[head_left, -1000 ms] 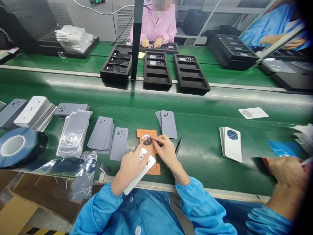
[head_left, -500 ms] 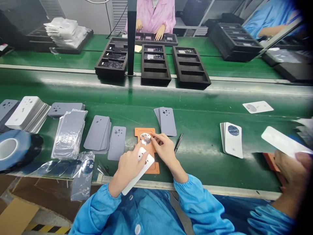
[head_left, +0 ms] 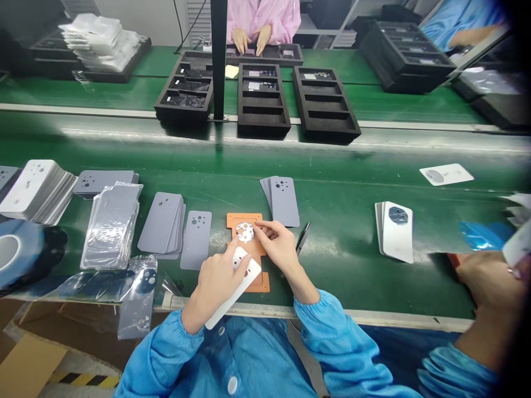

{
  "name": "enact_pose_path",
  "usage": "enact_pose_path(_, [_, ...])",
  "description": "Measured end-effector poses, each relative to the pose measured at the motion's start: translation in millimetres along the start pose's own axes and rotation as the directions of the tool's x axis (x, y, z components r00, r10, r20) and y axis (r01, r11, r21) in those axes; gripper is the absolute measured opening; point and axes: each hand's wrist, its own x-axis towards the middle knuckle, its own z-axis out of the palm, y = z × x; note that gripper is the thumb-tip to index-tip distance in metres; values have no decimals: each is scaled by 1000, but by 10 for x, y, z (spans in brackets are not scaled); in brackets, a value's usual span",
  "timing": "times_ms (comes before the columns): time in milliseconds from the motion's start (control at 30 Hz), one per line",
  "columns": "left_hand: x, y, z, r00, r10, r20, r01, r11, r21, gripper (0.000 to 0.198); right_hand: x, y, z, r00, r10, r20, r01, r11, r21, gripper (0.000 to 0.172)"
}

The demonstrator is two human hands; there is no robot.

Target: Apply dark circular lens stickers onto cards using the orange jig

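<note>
My left hand [head_left: 219, 282] grips a white phone back cover [head_left: 230, 298] with camera holes at its upper end, tilted over the lower part of an orange fixture [head_left: 260, 283]. My left index finger reaches to the near edge of a round silver camera plate [head_left: 245, 232] with several holes, at the fixture's top. Against that plate's right edge are the pinched fingertips of my right hand [head_left: 274, 243]; whether they grip it or only press on it is hidden. Beside my right hand lies a dark pen-like tool [head_left: 303, 237].
Grey back covers [head_left: 161, 224] lie left, near wrapped covers [head_left: 110, 229], white covers [head_left: 31, 188] and a blue film roll [head_left: 19, 249]. White covers [head_left: 397, 232] and a co-worker's hand [head_left: 489, 279] are right. Black trays [head_left: 263, 116] stand beyond, by a post [head_left: 219, 66].
My hands stay nearly in place at the fixture; the round plate looks slightly shifted and its holes show more plainly. The co-worker's hand at right has moved a white cover farther right.
</note>
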Motion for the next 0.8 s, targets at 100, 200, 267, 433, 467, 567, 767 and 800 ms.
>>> enact_pose_path(100, [11, 4, -12, 1000, 0, 7, 0, 1000, 3, 68, 17, 13, 7, 1000, -3, -1, 3, 1000, 5, 24])
enact_pose_path(200, [15, 17, -25, 1000, -9, 24, 9, 1000, 6, 71, 35, 44, 19, 1000, 6, -7, -6, 1000, 8, 24])
enact_pose_path(267, [15, 26, -31, 999, -14, 33, 14, 1000, 9, 72, 43, 61, 26, 1000, 26, -11, -26, 999, 21, 25])
enact_pose_path(433, [5, 15, -37, 999, -23, 31, 23, 1000, -5, 70, 60, 50, 21, 994, 109, 8, -109, 992, 57, 30])
enact_pose_path(467, [1, 6, -38, 999, -23, 28, 23, 1000, -13, 70, 64, 40, 17, 992, 125, 13, -125, 990, 62, 30])
enact_pose_path(567, [-11, -28, -39, 999, -26, 19, 26, 998, -49, 67, 75, 20, 9, 987, 157, 20, -158, 985, 73, 30])
enact_pose_path(767, [-45, -79, -44, 999, -43, -4, 42, 989, -144, 61, 62, 25, 12, 990, 140, 19, -141, 988, 64, 32])
enact_pose_path(800, [-58, -89, -46, 999, -45, -17, 41, 984, -173, 59, 54, 21, 18, 991, 134, 15, -135, 989, 56, 33])
